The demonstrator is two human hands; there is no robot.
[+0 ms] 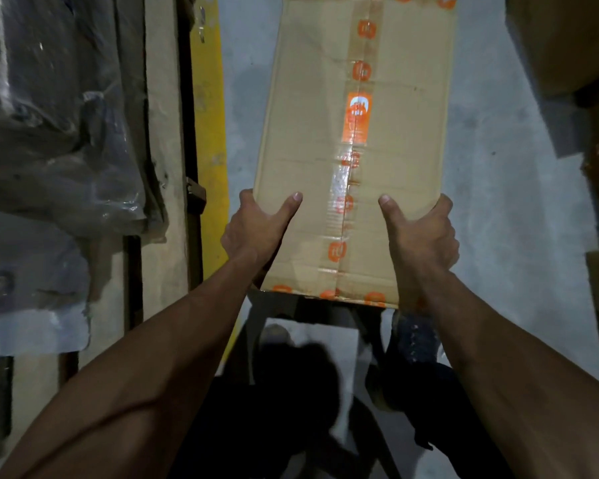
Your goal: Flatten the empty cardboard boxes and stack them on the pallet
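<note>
Cardboard fills the middle of the frame: one long box (357,146), held up off the grey floor (491,216), its long axis running from the bottom centre to the top centre and leaning a little rightward as it goes up. Its far end is cut off by the top edge. Clear tape (351,174) printed with orange marks runs down the length of the upper face along the flap seam.

Both hands grasp the near end. The left hand (256,226) clamps the left edge, thumb flat on top and fingers tucked under. The right hand (419,236) does the same on the right edge, thumb lying on the face, fingers wrapped round out of sight.

At the left, plastic wrap (56,133) lies over wooden slats (163,133), with a yellow strip (210,133) just beside them. More boxes (567,43) sit at the right edge.
</note>
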